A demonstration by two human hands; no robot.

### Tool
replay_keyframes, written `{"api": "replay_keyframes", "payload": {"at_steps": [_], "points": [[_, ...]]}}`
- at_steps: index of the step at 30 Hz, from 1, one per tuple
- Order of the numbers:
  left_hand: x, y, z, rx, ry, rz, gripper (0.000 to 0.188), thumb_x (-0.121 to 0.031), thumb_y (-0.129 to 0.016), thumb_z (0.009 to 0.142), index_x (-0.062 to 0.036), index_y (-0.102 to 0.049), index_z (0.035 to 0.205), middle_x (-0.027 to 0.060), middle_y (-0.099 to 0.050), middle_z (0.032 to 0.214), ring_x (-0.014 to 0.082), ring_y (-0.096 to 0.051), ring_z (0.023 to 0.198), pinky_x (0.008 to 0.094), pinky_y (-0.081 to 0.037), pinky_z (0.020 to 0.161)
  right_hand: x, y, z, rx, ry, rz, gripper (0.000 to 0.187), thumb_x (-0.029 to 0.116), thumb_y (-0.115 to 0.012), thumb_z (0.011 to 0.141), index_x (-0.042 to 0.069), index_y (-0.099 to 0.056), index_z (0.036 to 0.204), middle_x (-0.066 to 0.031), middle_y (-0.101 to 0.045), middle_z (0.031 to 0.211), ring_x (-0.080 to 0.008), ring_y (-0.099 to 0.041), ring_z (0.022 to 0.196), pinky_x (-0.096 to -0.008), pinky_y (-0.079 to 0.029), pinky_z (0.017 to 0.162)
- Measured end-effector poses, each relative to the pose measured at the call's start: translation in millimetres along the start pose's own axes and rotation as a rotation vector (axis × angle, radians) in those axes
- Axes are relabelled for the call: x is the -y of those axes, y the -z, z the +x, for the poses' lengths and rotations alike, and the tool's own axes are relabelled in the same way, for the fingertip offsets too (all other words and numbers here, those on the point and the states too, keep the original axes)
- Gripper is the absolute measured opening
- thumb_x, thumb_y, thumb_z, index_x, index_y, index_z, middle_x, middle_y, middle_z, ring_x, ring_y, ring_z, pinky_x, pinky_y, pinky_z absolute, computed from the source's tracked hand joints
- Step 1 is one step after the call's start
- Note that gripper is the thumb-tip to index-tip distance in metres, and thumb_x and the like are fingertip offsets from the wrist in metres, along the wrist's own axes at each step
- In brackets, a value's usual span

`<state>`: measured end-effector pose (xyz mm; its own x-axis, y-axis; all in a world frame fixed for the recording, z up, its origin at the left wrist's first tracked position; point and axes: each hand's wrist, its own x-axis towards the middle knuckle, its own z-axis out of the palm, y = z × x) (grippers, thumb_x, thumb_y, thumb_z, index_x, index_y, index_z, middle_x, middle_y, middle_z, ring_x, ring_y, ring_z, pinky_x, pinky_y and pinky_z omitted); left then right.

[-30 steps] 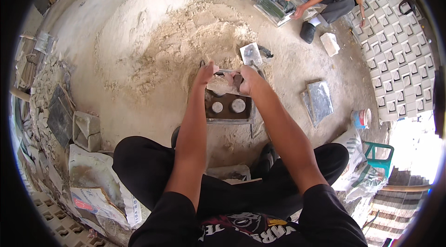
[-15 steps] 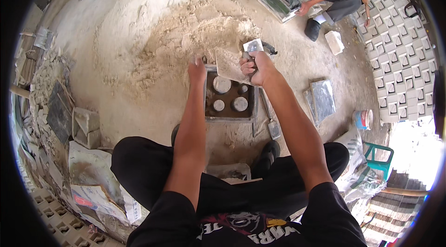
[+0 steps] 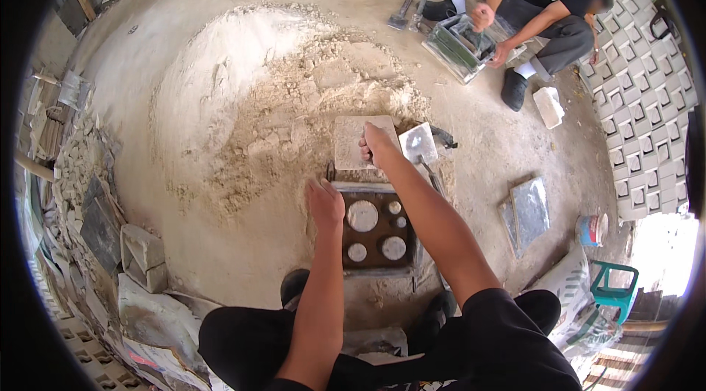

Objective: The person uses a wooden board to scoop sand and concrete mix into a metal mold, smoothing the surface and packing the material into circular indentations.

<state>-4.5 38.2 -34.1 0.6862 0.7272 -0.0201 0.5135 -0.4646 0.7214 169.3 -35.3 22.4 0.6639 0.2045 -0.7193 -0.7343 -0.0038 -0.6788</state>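
A dark square mould frame (image 3: 379,272) lies on the floor in front of me. Inside it are brown material and several round pale discs (image 3: 362,216) of different sizes. My left hand (image 3: 326,203) rests at the frame's far left corner, its fingers stretched along the outside and slightly blurred. Beyond the frame, my right hand (image 3: 376,145) is closed over a flat, dusty square plate (image 3: 348,142) at the edge of the sandy heap. Whatever grip lies inside the fist is hidden. A smaller whitish square plate (image 3: 419,144) lies just right of that hand.
A heap of pale powder and damp sand (image 3: 257,89) spreads ahead. At the far right, a co-worker handles another box mould (image 3: 463,45). Grey slabs (image 3: 528,214), a paint can (image 3: 592,230) and a green stool (image 3: 615,289) stand right. Pale blocks (image 3: 640,97) are stacked beyond.
My right hand and the square plate have gone from above the mould's far edge to the sand heap's edge. The left hand's fingers have loosened at the corner. The view has shifted.
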Motion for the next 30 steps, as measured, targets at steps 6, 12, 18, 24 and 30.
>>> {"api": "replay_keyframes", "payload": {"at_steps": [6, 12, 18, 24, 30], "points": [[-7.4, 9.8, 3.0, 0.049, 0.091, 0.063, 0.046, -0.025, -0.034, 0.099, 0.0033, -0.040, 0.136, 0.0270, -0.045, 0.135, 0.0413, -0.043, 0.126, 0.0506, -0.035, 0.104, -27.8, -39.1, 98.8, -0.251, 0.086, -0.329, 0.065, 0.052, -0.037, 0.097, -0.006, -0.064, 0.085, -0.0167, -0.063, 0.072, -0.0269, -0.062, 0.058, -0.0397, -0.049, 0.055], [-10.4, 9.7, 1.5, 0.087, 0.093, 0.077, 0.047, -0.028, -0.032, 0.100, 0.0013, -0.040, 0.136, 0.0246, -0.045, 0.136, 0.0395, -0.042, 0.128, 0.0496, -0.034, 0.104, -37.7, -36.9, 115.1, -0.306, 0.164, -0.318, 0.066, 0.052, -0.038, 0.097, -0.008, -0.064, 0.089, -0.0246, -0.066, 0.087, -0.0359, -0.065, 0.079, -0.0436, -0.051, 0.070], [-7.9, 7.6, 0.9, 0.059, 0.068, 0.073, 0.046, -0.028, -0.033, 0.099, 0.0014, -0.043, 0.134, 0.0244, -0.048, 0.133, 0.0394, -0.044, 0.126, 0.0498, -0.034, 0.104, -14.5, -29.3, 30.9, -0.187, 0.226, -0.267, 0.063, 0.051, -0.040, 0.097, -0.006, -0.062, 0.082, -0.0173, -0.062, 0.071, -0.0281, -0.063, 0.060, -0.0411, -0.049, 0.056], [-1.6, -4.8, 0.7, 0.042, 0.010, -0.032, 0.043, -0.025, -0.036, 0.098, 0.0029, -0.048, 0.128, 0.0252, -0.053, 0.125, 0.0415, -0.048, 0.119, 0.0493, -0.038, 0.099, -11.9, 10.1, -71.7, -0.142, 0.381, -0.252, 0.057, 0.050, -0.042, 0.097, 0.001, -0.055, 0.073, -0.0084, -0.054, 0.058, -0.0203, -0.052, 0.042, -0.0368, -0.041, 0.039], [49.7, -6.1, 5.3, -0.104, -0.122, -0.469, 0.048, -0.030, -0.038, 0.099, 0.0076, -0.052, 0.125, 0.0299, -0.054, 0.124, 0.0436, -0.049, 0.118, 0.0452, -0.038, 0.101, -33.9, 36.6, -201.0, 0.039, 0.319, -0.144, 0.050, 0.054, -0.044, 0.097, 0.007, -0.048, 0.081, 0.0005, -0.042, 0.054, -0.0115, -0.039, 0.036, -0.0300, -0.034, 0.034]]}}
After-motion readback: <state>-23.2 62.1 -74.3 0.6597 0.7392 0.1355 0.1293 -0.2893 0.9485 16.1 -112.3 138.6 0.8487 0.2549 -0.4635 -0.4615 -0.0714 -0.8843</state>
